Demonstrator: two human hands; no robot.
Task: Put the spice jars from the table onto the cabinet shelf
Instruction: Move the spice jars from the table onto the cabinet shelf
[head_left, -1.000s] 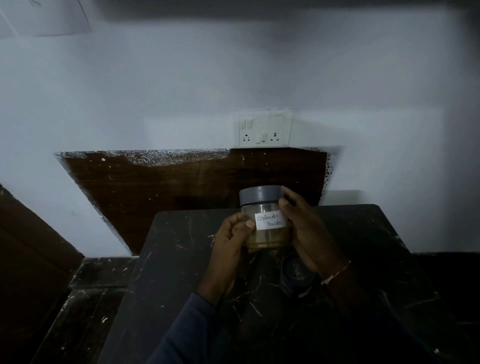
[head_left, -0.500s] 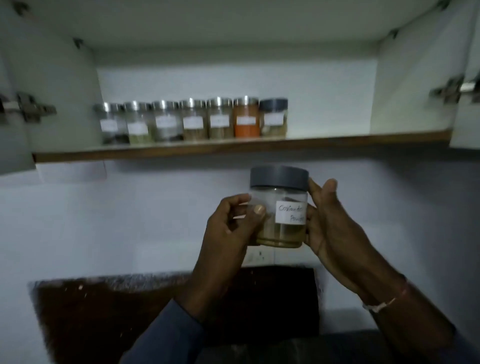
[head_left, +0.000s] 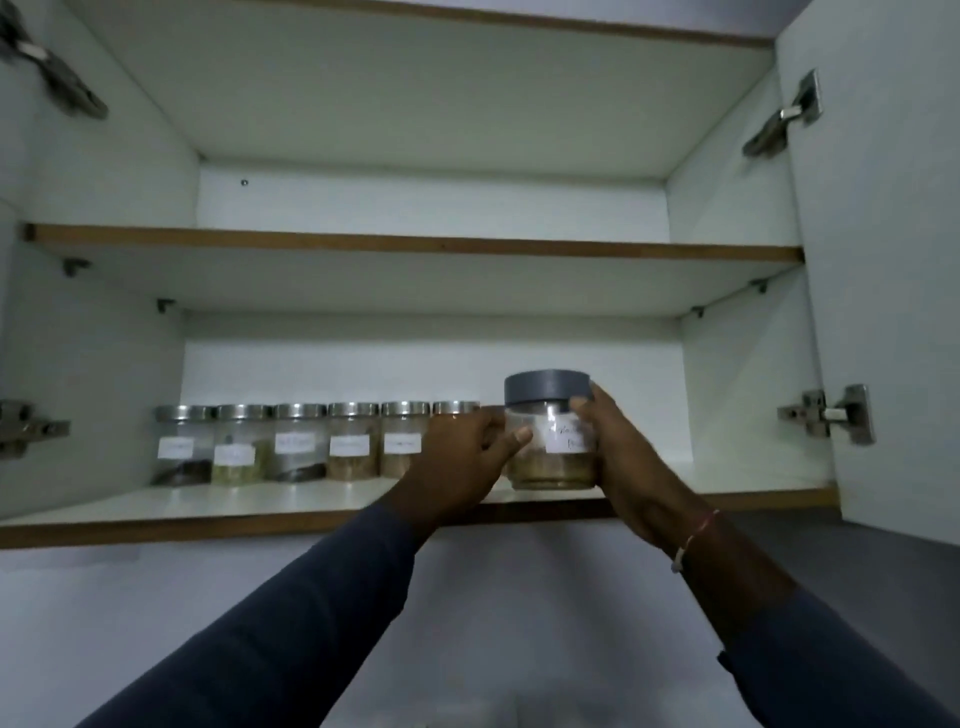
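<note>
A clear spice jar (head_left: 550, 441) with a grey lid, a white label and brownish powder sits at the front of the lower cabinet shelf (head_left: 260, 506), its base at the shelf surface. My left hand (head_left: 467, 457) grips its left side and my right hand (head_left: 618, 457) grips its right side. A row of several silver-lidded, labelled spice jars (head_left: 296, 441) stands on the same shelf to the left. My left hand hides the jars at the right end of that row.
The upper shelf (head_left: 415, 247) is bare. The open right cabinet door (head_left: 883, 260) hangs beside the shelf, with metal hinges (head_left: 826, 415) on it. To the right of the held jar the lower shelf is free.
Both hands lifted the jar from above the table up to the cabinet and forward onto the lower shelf, right of the row. The view tilted up, so the table is out of sight.
</note>
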